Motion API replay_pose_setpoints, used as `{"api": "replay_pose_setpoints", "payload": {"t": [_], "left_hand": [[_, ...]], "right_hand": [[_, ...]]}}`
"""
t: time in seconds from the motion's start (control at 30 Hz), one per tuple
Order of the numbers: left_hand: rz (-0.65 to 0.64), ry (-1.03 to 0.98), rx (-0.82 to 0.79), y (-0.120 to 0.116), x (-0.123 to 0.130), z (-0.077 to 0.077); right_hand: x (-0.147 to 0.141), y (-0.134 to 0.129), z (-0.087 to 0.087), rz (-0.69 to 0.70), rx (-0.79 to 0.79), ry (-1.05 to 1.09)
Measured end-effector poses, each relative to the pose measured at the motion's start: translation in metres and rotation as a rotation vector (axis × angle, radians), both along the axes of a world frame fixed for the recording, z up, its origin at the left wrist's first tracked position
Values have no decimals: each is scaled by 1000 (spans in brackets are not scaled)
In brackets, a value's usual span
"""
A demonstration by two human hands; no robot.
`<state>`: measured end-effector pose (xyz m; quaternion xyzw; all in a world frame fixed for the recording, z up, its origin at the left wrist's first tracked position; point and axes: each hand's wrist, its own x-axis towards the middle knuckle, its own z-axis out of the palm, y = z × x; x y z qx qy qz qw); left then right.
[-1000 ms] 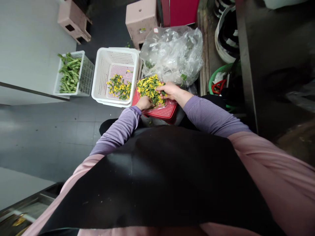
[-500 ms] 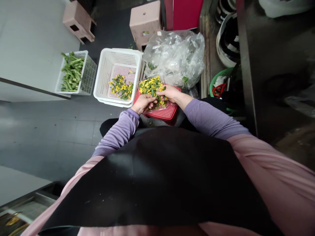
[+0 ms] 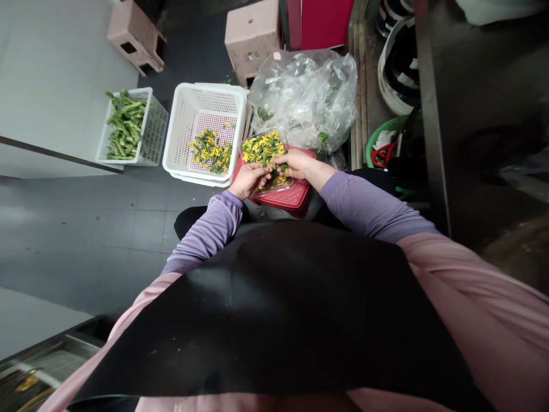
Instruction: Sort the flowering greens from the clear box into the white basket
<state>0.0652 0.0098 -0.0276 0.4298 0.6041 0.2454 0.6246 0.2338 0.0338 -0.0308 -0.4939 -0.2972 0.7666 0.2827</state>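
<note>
Over a pile of small green pieces with yellow blossoms point(image 3: 258, 149), my two hands meet almost fingertip to fingertip. My left hand point(image 3: 250, 179) is closed in a pinch on a small green flower piece, of which little shows. My right hand point(image 3: 298, 163) is also closed, its thumb and fingers pinching at the same spot; its lower fingers are partly hidden. Clear plastic shows under the pile, whose kind I cannot make out, and below that lies a red lidded box point(image 3: 288, 199). More yellow-blossomed pieces point(image 3: 210, 152) lie in the white basket point(image 3: 171, 140) to the left.
A smaller white basket point(image 3: 158, 129) holds thick green stalks point(image 3: 126, 126) at the far left. Beyond my hands is a clear plastic bag point(image 3: 306, 94). Two pink stools point(image 3: 253, 34) stand at the back. On the right are a green tub point(image 3: 372, 143) and a dark counter edge point(image 3: 435, 126).
My fingers have shifted slightly at the flower piece, with the right fingertips curled closer to the left. The baskets, bag and box stay where they were.
</note>
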Motion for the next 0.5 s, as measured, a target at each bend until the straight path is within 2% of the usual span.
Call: {"api": "replay_pose_setpoints", "payload": {"t": [0.1, 0.27, 0.5], "left_hand": [[-20, 88, 5, 1, 0, 1], [-168, 268, 51, 1, 13, 10], [-66, 245, 54, -1, 19, 14]], "right_hand": [[0, 1, 1, -68, -47, 30], [-4, 0, -10, -27, 125, -14], [-5, 3, -15, -147, 195, -154]]}}
